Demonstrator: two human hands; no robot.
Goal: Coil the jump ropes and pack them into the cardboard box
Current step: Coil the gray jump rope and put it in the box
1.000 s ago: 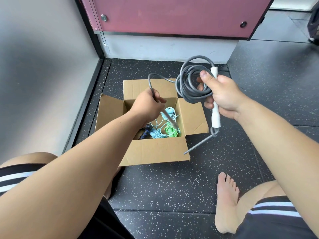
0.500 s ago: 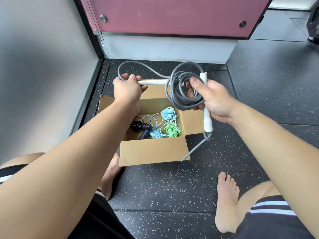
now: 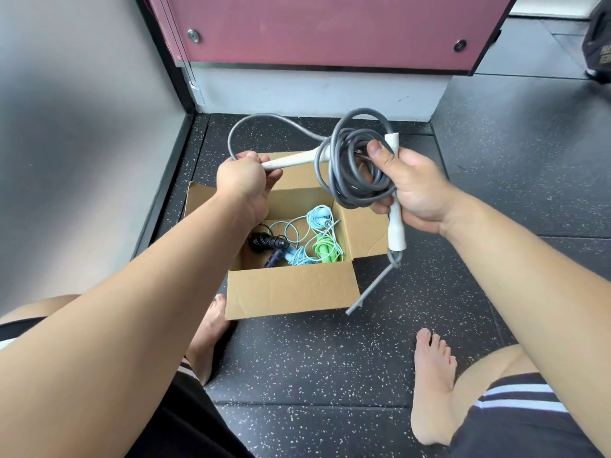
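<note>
Rope takes up the middle of my feed: a grey jump rope (image 3: 358,180), wound into several loops, is held in the air over the far side of the cardboard box (image 3: 291,289). The right hand (image 3: 420,193) grips the bundle with the thumb pressed across the loops and the fingers curled behind them. That same grip takes in one white handle (image 3: 396,228), which stands nearly upright and sticks out below the palm. From its lower end a short grey tail (image 3: 370,287) slants down to the left, ending just past the box's near right corner. I cannot tell whether its tip touches the floor (image 3: 330,358).

The left hand (image 3: 244,183) is closed round the butt of the second white handle (image 3: 292,161), which points right with its tip at the coil. A loose arc of grey rope rises beside the left knuckles and curves over to that tip.

The box sits on the dark speckled floor with its flaps open. Inside I see a light blue rope (image 3: 317,219), a green rope (image 3: 325,247) and a black and purple rope (image 3: 271,247) lying tangled together. The left bare foot (image 3: 208,342) touches the box's near left corner, while the right bare foot (image 3: 433,385) rests apart from it. A maroon panel (image 3: 330,28) stands beyond the box.
</note>
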